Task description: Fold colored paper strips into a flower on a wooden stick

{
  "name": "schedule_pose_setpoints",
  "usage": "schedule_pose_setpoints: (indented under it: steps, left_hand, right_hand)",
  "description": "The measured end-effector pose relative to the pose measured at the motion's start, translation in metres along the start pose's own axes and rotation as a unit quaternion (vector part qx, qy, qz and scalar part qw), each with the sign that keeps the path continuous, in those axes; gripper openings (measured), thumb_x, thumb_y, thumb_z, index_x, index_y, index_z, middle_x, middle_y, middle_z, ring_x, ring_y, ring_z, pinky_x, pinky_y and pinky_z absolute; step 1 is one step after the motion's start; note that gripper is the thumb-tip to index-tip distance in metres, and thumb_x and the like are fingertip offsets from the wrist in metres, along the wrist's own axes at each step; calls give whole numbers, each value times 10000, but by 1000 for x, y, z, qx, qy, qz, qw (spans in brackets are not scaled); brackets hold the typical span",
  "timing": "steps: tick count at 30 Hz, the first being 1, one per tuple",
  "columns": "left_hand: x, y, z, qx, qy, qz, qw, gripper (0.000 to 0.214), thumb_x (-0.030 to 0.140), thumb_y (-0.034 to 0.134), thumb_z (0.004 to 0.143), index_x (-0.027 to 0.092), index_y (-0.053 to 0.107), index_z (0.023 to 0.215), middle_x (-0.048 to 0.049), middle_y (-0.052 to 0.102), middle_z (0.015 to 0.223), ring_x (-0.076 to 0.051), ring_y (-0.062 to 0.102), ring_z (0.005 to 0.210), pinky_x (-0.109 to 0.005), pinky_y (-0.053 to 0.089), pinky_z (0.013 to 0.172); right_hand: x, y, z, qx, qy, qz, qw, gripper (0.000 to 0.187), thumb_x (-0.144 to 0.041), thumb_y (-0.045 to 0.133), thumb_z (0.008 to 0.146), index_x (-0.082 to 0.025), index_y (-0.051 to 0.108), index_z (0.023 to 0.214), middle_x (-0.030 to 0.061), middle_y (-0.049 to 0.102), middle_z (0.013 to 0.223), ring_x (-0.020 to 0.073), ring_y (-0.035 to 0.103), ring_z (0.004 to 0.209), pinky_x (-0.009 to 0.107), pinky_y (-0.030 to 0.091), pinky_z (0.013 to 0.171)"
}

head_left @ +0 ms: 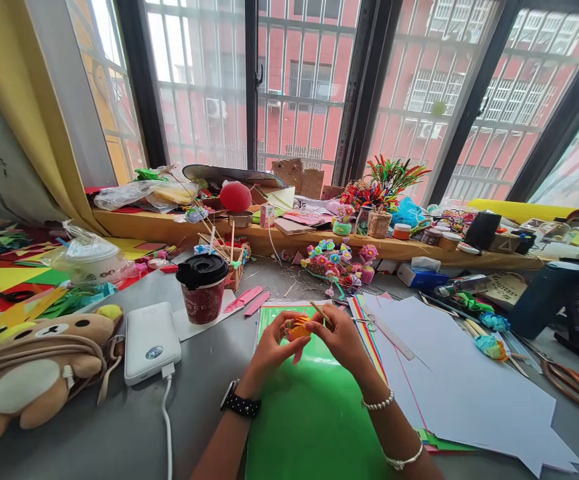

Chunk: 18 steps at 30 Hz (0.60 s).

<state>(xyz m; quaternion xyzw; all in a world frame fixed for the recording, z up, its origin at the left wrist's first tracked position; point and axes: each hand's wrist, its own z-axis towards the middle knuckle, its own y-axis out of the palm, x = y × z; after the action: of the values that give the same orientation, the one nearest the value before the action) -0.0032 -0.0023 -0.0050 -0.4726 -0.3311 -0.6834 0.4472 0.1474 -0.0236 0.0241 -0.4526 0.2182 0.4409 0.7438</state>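
Observation:
Over a shiny green sheet (pixel 309 413) on the desk, my two hands meet. My left hand (pixel 273 343), with a dotted watch strap at the wrist, is closed on a small folded orange paper piece (pixel 299 327). A thin wooden stick (pixel 321 311) is pinched in my right hand (pixel 342 340), whose fingertips also touch the orange paper. Part of the paper is hidden by the fingers. Two pink paper strips (pixel 257 303) lie beyond my left hand. Just right of my right hand are small scissors (pixel 368 323).
White paper sheets (pixel 464 380) cover the right side. To the left stand a lidded dark red cup (pixel 202 290), a white power bank (pixel 152 343) with a cable, and a bear plush (pixel 44 373). Craft flowers (pixel 329 263) sit behind; the windowsill (pixel 289 237) is crowded.

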Motion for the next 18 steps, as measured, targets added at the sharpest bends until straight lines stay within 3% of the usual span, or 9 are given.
schedule_pose_setpoints:
  steps: [8,14,18]
  left_hand:
    - [0,2,-1,25,34,85,996,300,295,603,693,188,499,954,-28,573,845,-87,495,541,-218,412,489]
    - [2,2,-1,56,119,204,970,209,224,597,693,186,531,887,-48,574,926,-175,546,862,-310,431,753]
    - [4,2,-1,41,134,222,965,201,202,596,692,186,540,885,-52,576,932,-187,538,914,-318,421,791]
  right_hand:
    - [7,9,1,26,-31,-36,999,245,-359,520,788,-166,528,638,-2,470,652,132,447,614,244,338,574]
    - [7,2,2,-46,4,23,999,300,-452,567,727,-165,539,647,-11,481,645,106,396,548,223,301,499]
    - [8,-1,3,-59,47,67,995,345,-493,597,677,-159,529,622,-32,454,584,86,343,503,209,258,460]
